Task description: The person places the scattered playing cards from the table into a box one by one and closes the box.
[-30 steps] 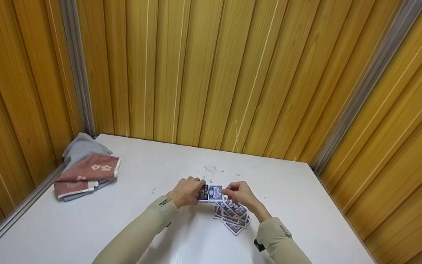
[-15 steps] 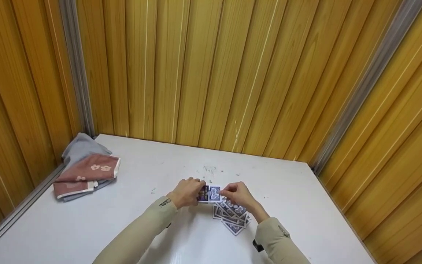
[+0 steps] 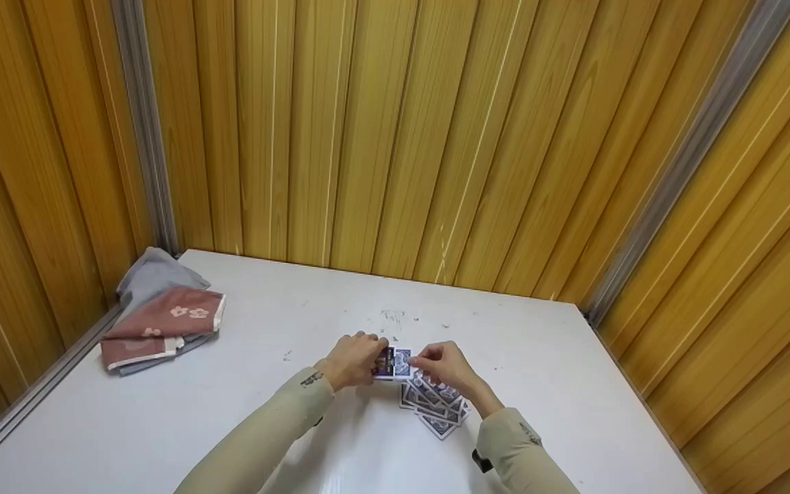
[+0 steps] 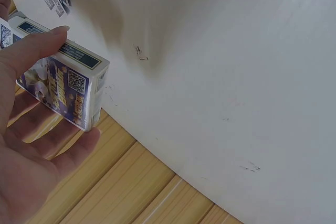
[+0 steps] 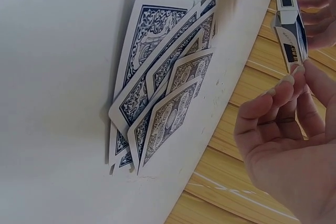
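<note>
My left hand (image 3: 352,361) grips a small printed playing-card box (image 4: 65,90), thumb on its narrow side and fingers beneath. At the box's right end a blue-backed playing card (image 3: 402,362) sticks part way out. The fingertips of my right hand (image 3: 447,363) pinch that card's outer edge. In the right wrist view, an end flap of the box stands folded out. A loose, overlapping pile of blue-backed cards (image 5: 157,77) lies face down on the table, just below my right hand. Whatever is inside the box is hidden.
The white table (image 3: 258,425) carries a few dark scuff marks. A folded red and grey cloth (image 3: 169,315) lies at its back left. Wood-patterned panels (image 3: 367,137) rise behind and at both sides, with grey metal posts at the corners.
The pinched card has slid leftward into the box, so less of its back shows. My right hand has shifted slightly left with it. The pile and cloth stay where they were.
</note>
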A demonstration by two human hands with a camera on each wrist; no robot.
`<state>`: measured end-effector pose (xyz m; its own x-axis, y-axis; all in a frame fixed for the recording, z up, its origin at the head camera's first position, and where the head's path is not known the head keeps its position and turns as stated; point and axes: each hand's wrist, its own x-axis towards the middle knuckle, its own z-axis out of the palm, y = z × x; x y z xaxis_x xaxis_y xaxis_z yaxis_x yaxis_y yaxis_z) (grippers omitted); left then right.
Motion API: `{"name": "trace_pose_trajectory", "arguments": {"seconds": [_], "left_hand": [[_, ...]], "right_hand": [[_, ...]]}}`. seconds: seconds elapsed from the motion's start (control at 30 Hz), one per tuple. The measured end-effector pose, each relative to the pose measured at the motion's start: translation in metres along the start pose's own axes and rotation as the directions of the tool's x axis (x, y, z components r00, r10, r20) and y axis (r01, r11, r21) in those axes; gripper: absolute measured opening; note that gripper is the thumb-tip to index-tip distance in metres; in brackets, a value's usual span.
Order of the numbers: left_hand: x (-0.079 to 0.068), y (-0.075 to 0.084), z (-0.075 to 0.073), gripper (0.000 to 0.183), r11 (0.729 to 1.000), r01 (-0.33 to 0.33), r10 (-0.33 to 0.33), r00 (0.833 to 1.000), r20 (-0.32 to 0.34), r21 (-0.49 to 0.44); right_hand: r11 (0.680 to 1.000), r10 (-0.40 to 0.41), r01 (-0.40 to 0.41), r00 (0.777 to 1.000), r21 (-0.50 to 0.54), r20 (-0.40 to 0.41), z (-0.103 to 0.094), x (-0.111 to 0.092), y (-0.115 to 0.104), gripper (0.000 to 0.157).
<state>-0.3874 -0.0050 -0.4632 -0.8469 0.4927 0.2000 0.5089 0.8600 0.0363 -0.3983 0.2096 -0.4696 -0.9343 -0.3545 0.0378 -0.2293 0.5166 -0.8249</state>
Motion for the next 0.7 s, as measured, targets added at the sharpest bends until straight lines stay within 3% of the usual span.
{"name": "trace_pose_trajectory", "arguments": {"seconds": [0.7], "left_hand": [[0.0005, 0.0036, 0.0018, 0.059, 1.000, -0.022, 0.022, 1.000, -0.005, -0.007]], "right_hand": [[0.999, 0.004, -0.004, 1.000, -0.037, -0.006, 0.0051, -0.0004, -0.0003, 0.028]]}}
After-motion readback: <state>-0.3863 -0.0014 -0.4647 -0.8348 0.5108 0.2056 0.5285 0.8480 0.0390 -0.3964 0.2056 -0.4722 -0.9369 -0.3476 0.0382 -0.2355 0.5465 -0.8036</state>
